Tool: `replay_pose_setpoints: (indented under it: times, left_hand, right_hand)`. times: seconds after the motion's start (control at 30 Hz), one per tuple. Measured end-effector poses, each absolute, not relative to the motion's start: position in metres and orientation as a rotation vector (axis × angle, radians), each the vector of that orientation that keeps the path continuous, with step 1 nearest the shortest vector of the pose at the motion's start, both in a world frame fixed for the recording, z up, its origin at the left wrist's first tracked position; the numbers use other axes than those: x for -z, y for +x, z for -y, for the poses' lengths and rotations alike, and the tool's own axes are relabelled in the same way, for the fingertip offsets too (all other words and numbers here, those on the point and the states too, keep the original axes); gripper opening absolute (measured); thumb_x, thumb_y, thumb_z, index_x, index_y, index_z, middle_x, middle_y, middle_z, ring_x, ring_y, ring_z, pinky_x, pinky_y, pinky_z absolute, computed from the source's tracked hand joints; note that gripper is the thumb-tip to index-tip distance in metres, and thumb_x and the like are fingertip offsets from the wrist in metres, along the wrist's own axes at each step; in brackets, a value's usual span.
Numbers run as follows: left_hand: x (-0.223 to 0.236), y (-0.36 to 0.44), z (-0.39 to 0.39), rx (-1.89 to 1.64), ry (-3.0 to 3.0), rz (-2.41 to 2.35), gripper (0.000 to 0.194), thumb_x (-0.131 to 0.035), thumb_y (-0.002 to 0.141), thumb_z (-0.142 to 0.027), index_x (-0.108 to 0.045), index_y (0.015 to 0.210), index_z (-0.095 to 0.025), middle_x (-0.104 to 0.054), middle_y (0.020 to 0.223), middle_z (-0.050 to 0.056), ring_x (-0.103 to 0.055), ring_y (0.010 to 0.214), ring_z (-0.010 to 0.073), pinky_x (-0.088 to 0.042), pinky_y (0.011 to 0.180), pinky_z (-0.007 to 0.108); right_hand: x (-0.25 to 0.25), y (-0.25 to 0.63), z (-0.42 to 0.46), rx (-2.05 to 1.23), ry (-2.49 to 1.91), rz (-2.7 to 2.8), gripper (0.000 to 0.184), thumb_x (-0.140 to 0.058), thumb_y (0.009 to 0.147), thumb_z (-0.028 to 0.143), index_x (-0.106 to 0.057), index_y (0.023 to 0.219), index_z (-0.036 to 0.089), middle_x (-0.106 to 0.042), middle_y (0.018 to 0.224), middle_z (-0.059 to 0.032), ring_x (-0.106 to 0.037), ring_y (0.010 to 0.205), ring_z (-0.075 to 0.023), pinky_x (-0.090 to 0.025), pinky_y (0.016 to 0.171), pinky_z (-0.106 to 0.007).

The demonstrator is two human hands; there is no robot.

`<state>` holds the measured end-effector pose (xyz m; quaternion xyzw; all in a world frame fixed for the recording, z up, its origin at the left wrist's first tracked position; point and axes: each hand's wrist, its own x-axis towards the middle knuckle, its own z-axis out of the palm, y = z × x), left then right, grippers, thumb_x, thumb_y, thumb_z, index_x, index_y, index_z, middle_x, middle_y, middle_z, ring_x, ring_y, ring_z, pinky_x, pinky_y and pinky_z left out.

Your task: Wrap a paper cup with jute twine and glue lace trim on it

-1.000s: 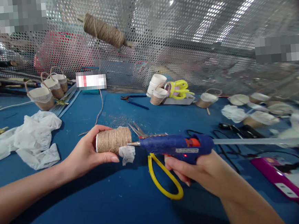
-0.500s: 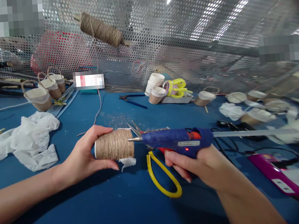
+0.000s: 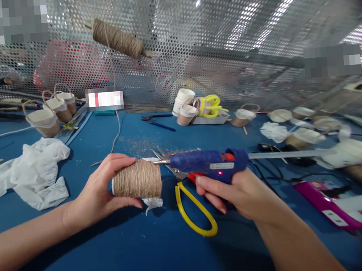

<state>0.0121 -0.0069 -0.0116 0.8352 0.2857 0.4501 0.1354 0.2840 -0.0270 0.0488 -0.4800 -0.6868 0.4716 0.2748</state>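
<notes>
My left hand [image 3: 106, 187] grips a paper cup wrapped in brown twine [image 3: 137, 180], which lies on its side with its white rim toward my palm. In my right hand [image 3: 224, 188] is a blue glue gun [image 3: 202, 162], a clear glue stick [image 3: 289, 154] poking out of its back and a red light glowing on its side. The gun's metal nozzle meets or hovers at the cup's right end; I cannot tell which. Below the gun, scissors with yellow handles [image 3: 196, 211] lie on the blue table, their blades partly hidden. A scrap of white lace [image 3: 153, 203] shows under the cup.
White lace fabric [image 3: 33, 174] lies at left, near several small handled buckets [image 3: 43, 122]. Blue-handled pliers [image 3: 159, 122] rest farther back. A twine spool [image 3: 117, 38] hangs on the perforated metal screen. At right are a purple power strip [image 3: 333, 207], cables and more cups.
The glue gun's nozzle has risen slightly, from the middle of the cup's end toward its upper edge. The view has shifted a little; both hands keep their hold.
</notes>
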Motion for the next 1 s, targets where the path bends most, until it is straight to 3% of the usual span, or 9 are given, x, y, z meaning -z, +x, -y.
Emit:
replay_pose_setpoints:
  times: [0.4,0.7,1.0]
  left_hand:
    - [0.011,0.015,0.010,-1.135,1.965,-1.022,0.062,-0.076,0.060,-0.048,-0.048,0.108,-0.020,-0.060,0.096,0.005,-0.058,0.084,0.0199,-0.047,0.075,0.032]
    - [0.002,0.020,0.011,-1.019,1.548,-1.015,0.061,-0.082,0.054,-0.035,-0.049,0.101,-0.017,-0.060,0.088,0.002,-0.056,0.072,0.0149,-0.044,0.061,0.023]
    - [0.000,0.020,0.008,-1.001,1.471,-0.997,0.057,-0.081,0.055,-0.036,-0.049,0.098,-0.017,-0.060,0.085,0.001,-0.055,0.072,0.0147,-0.043,0.061,0.023]
  right_hand:
    - [-0.052,0.280,0.032,-1.174,-1.400,1.924,0.025,-0.054,0.081,0.040,-0.054,0.067,0.019,-0.046,0.039,0.0066,-0.042,0.035,-0.0077,-0.041,0.044,-0.021]
    - [-0.055,0.278,0.034,-1.216,-1.483,1.895,0.026,-0.056,0.079,0.041,-0.056,0.064,0.019,-0.046,0.040,0.0054,-0.042,0.037,-0.0082,-0.041,0.041,-0.021]
    - [-0.056,0.277,0.033,-1.234,-1.492,1.899,0.025,-0.057,0.077,0.041,-0.056,0.066,0.018,-0.046,0.041,0.0056,-0.043,0.037,-0.0077,-0.043,0.042,-0.020]
